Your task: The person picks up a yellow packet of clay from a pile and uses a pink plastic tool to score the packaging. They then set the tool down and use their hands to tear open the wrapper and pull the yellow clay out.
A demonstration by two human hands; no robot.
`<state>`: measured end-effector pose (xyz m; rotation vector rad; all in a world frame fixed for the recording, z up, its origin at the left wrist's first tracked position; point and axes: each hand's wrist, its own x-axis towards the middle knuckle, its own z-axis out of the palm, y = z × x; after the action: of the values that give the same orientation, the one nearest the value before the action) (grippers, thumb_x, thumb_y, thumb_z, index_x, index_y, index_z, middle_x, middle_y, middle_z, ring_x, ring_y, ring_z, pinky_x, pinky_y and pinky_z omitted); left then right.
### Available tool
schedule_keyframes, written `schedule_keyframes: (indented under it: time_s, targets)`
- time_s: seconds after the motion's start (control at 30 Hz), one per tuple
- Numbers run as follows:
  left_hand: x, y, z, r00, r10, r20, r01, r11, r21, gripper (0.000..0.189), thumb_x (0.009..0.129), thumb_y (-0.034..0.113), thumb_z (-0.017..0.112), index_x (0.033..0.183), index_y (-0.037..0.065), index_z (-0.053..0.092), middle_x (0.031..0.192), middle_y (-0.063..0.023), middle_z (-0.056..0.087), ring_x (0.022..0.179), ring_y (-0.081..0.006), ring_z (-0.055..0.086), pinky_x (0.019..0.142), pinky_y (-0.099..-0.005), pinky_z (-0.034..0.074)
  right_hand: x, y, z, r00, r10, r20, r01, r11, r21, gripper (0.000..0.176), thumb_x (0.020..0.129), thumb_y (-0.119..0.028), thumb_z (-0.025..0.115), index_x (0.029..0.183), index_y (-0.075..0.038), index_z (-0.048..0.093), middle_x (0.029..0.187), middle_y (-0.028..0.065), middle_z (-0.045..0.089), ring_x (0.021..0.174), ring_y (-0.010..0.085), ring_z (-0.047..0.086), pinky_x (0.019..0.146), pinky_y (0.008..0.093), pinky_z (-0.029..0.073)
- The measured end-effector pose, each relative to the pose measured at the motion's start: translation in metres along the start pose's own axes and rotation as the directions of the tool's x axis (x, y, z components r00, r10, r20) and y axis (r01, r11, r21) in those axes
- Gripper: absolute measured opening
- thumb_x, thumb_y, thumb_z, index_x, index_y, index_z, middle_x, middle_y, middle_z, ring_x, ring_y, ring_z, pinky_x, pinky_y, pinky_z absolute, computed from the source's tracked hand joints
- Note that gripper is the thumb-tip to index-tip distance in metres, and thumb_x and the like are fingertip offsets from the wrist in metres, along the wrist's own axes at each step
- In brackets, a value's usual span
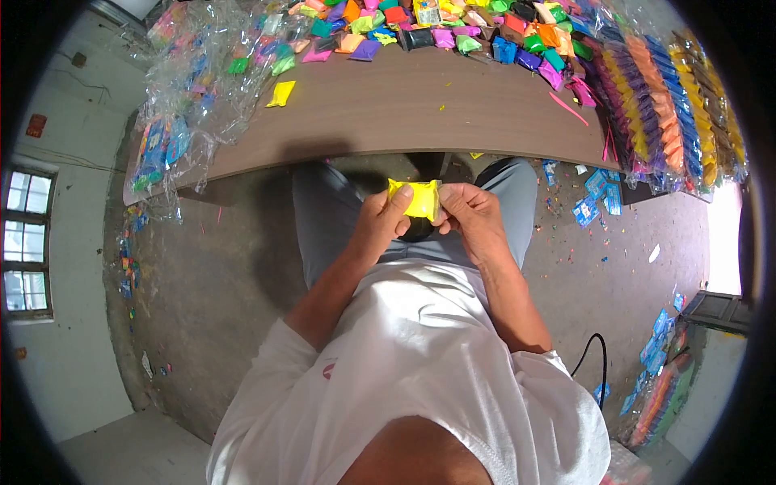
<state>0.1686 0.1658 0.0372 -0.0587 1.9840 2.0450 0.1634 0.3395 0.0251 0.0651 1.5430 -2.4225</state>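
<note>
Between my two hands, above my lap and just in front of the table edge, is a small bright yellow packet in a clear wrapper. My left hand grips its left side, thumb on top. At its right end, my right hand pinches the clear wrapper edge between thumb and fingers. Whatever lies inside the wrapper is smooth and yellow; its exact kind does not show. Another yellow packet lies alone on the table's left part.
Along the far side of the brown table is a heap of small coloured packets. Crumpled clear plastic bags cover its left end. Strips of coloured packets hang over the right end. Blue cards litter the floor.
</note>
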Motion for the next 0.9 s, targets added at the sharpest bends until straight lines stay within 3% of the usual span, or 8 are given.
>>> schedule_keyframes:
  time_s: [0.23,0.3,0.4,0.63,0.83,0.9]
  targets:
    - [0.003,-0.011,-0.004,1.0,0.01,0.011,-0.01,1.0,0.015,0.04,0.097,0.04,0.046,0.091,0.002,0.058,0.068,0.0019,0.049,0.055,-0.005,0.041,0.048,-0.0213,0.031,0.0,-0.002,-0.004,0.999,0.032,0.021,-0.03,0.994,-0.105,0.022,0.091,-0.023,0.063,0.092,0.0,0.065,0.072,0.0047,0.064,0.06,0.0092,0.061,0.049,0.0186,0.047]
    - [0.003,-0.013,-0.005,1.0,0.005,0.004,-0.005,1.0,0.022,0.04,0.097,0.041,0.046,0.091,0.003,0.058,0.068,0.0022,0.049,0.055,-0.005,0.041,0.048,-0.0212,0.031,0.001,-0.004,-0.011,0.972,0.205,0.116,-0.2,0.978,-0.055,0.021,0.09,-0.021,0.063,0.093,0.0,0.064,0.073,0.0053,0.064,0.061,0.0093,0.062,0.047,0.0177,0.048]
    - [0.003,-0.014,-0.005,1.0,0.017,-0.005,-0.017,1.0,0.019,0.041,0.097,0.041,0.046,0.091,0.003,0.058,0.068,0.0024,0.049,0.055,-0.0048,0.041,0.048,-0.0213,0.03,-0.002,-0.008,-0.009,0.949,0.237,0.21,-0.25,0.967,0.04,0.018,0.09,-0.017,0.063,0.096,0.0,0.063,0.076,0.0058,0.065,0.063,0.0094,0.063,0.047,0.0173,0.048]
    - [0.004,-0.014,-0.004,1.0,0.021,-0.011,-0.021,1.0,0.01,0.039,0.097,0.04,0.047,0.091,0.003,0.058,0.068,0.003,0.049,0.055,-0.0037,0.041,0.048,-0.0203,0.03,0.001,0.003,-0.013,0.956,0.186,0.228,-0.209,0.974,0.086,0.016,0.089,-0.011,0.064,0.1,0.0,0.061,0.081,0.0062,0.065,0.061,0.009,0.062,0.048,0.0178,0.049]
    - [0.006,-0.017,-0.002,1.0,-0.001,-0.016,0.001,1.0,0.017,0.041,0.097,0.041,0.049,0.095,0.002,0.059,0.071,0.0027,0.05,0.056,-0.0036,0.039,0.049,-0.0199,0.031,0.006,0.011,-0.015,0.973,0.213,0.087,-0.219,0.973,0.067,0.015,0.089,-0.014,0.064,0.093,0.0,0.062,0.08,0.005,0.065,0.059,0.0082,0.059,0.048,0.0179,0.046]
    - [0.007,-0.02,0.0,1.0,0.003,-0.01,-0.003,1.0,0.023,0.041,0.097,0.041,0.049,0.097,0.001,0.059,0.073,0.0026,0.051,0.056,-0.0035,0.039,0.049,-0.0198,0.031,0.008,0.018,-0.015,0.992,0.112,0.059,-0.12,0.98,0.157,0.013,0.09,-0.015,0.063,0.092,-0.002,0.061,0.078,0.0043,0.064,0.059,0.0082,0.058,0.048,0.0188,0.045]
